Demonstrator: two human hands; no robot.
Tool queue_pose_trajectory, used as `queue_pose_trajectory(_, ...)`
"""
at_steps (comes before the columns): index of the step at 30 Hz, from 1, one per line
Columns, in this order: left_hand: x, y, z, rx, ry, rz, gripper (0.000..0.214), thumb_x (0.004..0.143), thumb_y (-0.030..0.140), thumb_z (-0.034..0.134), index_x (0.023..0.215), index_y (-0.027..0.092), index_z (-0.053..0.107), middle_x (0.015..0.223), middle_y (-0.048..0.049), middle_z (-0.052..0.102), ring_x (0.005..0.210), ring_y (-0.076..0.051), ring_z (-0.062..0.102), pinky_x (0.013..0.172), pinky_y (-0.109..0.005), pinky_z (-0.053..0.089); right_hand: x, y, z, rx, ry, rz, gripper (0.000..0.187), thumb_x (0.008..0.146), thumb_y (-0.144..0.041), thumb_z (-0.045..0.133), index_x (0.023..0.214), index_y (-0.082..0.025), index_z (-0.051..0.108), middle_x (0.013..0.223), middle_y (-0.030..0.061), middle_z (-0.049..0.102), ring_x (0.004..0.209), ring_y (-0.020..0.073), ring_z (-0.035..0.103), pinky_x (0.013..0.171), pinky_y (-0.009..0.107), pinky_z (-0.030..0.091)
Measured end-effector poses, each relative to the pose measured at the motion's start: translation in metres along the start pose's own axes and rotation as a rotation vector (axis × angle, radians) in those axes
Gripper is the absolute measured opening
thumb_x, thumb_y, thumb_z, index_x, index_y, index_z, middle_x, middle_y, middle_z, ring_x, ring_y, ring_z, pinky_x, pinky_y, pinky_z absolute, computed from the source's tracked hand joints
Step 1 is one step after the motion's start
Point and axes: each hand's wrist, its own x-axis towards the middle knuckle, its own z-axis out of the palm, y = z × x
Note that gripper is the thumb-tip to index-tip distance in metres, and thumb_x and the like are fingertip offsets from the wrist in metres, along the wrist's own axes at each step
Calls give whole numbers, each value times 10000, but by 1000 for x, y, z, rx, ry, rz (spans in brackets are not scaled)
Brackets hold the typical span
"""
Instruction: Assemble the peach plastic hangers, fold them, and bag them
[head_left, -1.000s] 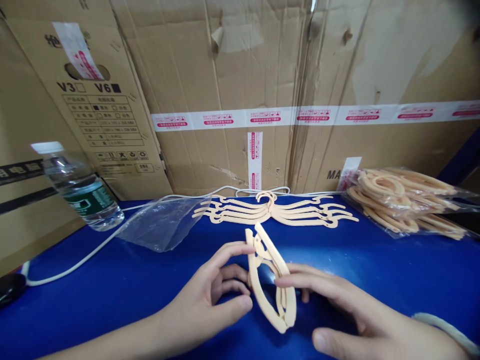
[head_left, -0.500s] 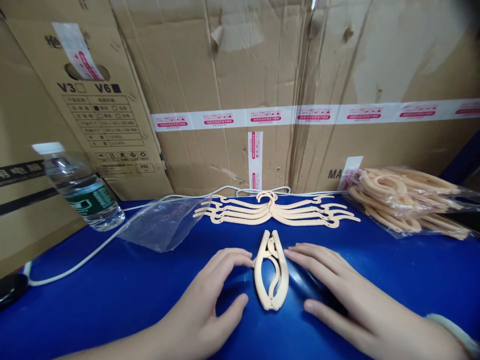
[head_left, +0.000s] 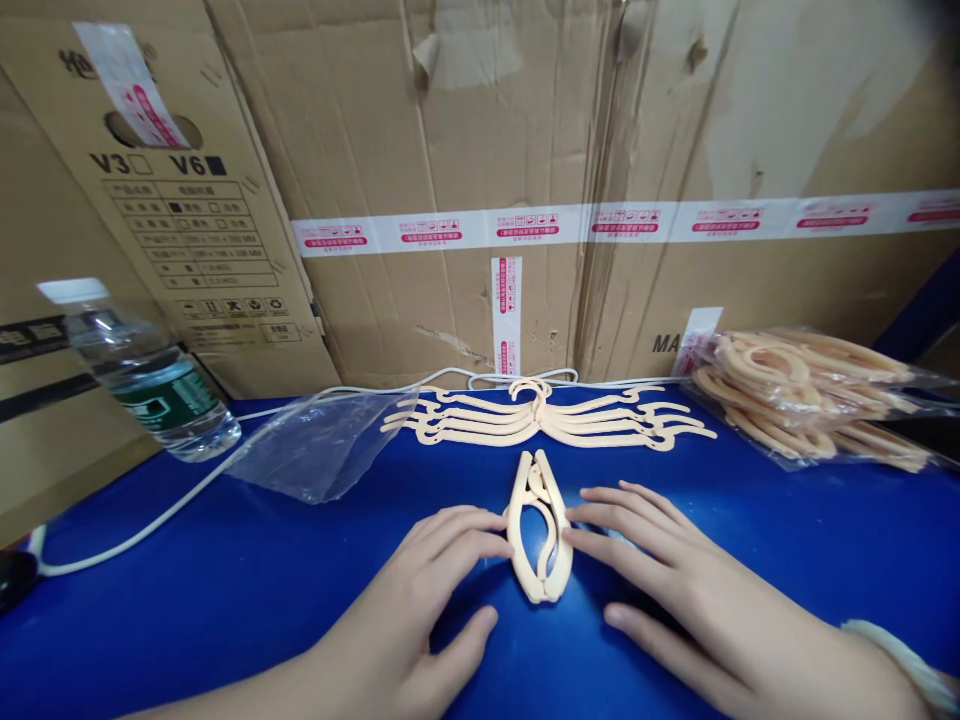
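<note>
A folded cream plastic clothes hanger (head_left: 517, 545) lies on the blue tabletop between my hands, its arms folded together and its hook tucked inside. My left hand (head_left: 431, 580) is open at its left side, with fingertips at the hanger's edge and the thumb apart. On the other side, my right hand (head_left: 675, 570) is also open, its fingertips at the hanger's right edge. Neither hand grips it. Just beyond, several unfolded hangers (head_left: 487, 438) of the same kind lie overlapped with their hooks together.
Bagged folded hangers (head_left: 802, 390) are piled at the right back. A crumpled clear plastic bag (head_left: 315, 450) lies left of the unfolded hangers, near a water bottle (head_left: 161, 385). A white cable (head_left: 150, 530) runs along the left and back. Cardboard boxes (head_left: 450, 140) wall off the rear.
My right fingers have come in and down to the folded hanger's side, and my left fingertips now meet its left edge. The whole view has shifted slightly.
</note>
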Motion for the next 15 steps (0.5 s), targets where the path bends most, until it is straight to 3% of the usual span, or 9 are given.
queue_pose_trajectory(15,2,0,-9,43,-60,61,499,848,143,585,1313,323,585,1366,-71,609,1253,-287,554,1057,-455,452,0,3,0,6,-1,17,505,953,-326,509,1454,-288,460,1410,101,559,1344,321,457,1108,570,365)
